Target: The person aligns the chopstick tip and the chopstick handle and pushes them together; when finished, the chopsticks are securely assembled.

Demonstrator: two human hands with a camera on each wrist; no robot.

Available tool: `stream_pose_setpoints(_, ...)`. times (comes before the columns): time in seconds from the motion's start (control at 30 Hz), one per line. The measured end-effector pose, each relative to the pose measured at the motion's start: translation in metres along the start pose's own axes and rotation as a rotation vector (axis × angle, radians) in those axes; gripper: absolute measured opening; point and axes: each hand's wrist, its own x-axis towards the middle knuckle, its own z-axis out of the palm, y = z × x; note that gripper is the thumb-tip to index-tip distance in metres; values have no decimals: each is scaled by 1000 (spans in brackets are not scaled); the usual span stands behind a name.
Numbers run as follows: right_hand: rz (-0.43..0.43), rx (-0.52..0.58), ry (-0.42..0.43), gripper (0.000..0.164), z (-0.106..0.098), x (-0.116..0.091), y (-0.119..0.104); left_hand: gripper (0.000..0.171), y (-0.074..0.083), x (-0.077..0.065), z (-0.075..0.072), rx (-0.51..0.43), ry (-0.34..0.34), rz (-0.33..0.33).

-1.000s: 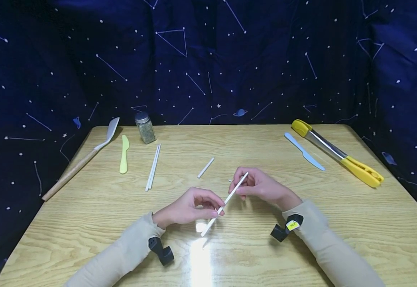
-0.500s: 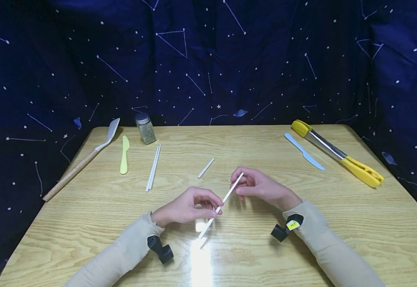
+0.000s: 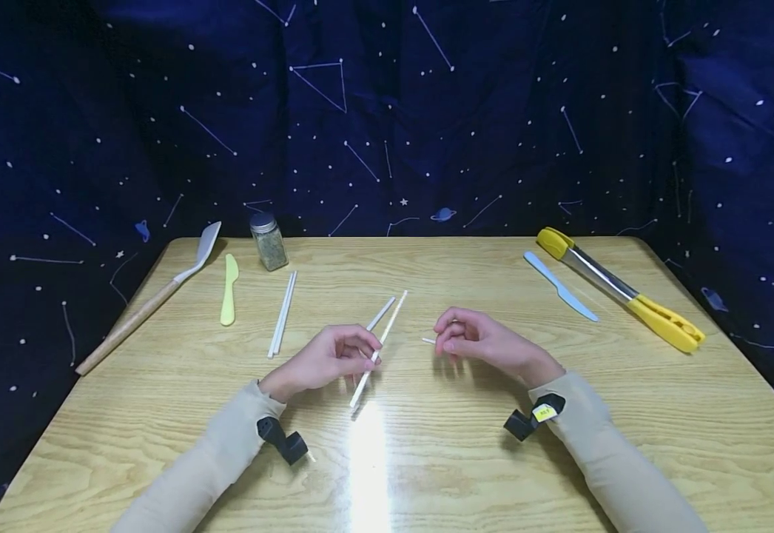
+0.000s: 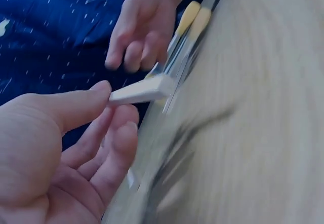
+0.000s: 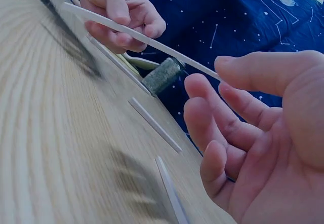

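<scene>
My left hand [image 3: 330, 359] pinches a slim white chopstick [image 3: 394, 317] between thumb and fingers, held slanted above the table. Its near, squared end shows in the left wrist view, where the chopstick [image 4: 142, 89] points away from my thumb. To the right, my right hand [image 3: 493, 348] hovers with loosely bent fingers, apart from the chopstick in the head view. In the right wrist view the chopstick's far end overlaps that hand's thumb tip. A short white stick [image 3: 381, 314] lies behind the held chopstick. Another white stick [image 3: 428, 340] is mostly hidden by my right fingers.
At the left lie two white chopsticks [image 3: 283, 314], a yellow knife [image 3: 229, 290] and a wooden-handled spatula [image 3: 140, 314]. A spice jar [image 3: 269, 243] stands behind. A blue knife [image 3: 560, 286] and yellow-ended tongs [image 3: 620, 289] lie at the right. A starry curtain [image 3: 387, 111] closes the back.
My left hand has moved left and slightly away from me with the chopstick, which is now steeper. The chopstick's far end has left my right fingers, and that hand has barely shifted.
</scene>
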Motion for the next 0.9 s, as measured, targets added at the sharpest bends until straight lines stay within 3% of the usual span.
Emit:
stream_pose_setpoints(0.17, 17, -42, -7, 27, -5, -2, 2, 21, -3, -4, -19, 17, 121, 2)
stream_pose_setpoints(0.33, 48, -72, 9, 23, -9, -2, 4, 20, 0, -5, -36, 147, 183, 33)
stream_pose_setpoints(0.67, 90, -95, 55, 26, -11, -3, 4, 28, -3, -11, -63, 371, 211, 7)
stream_pose_setpoints(0.9, 107, -114, 58, 29, -14, -3, 4, 35, -3, -13, -67, 591, 244, -1)
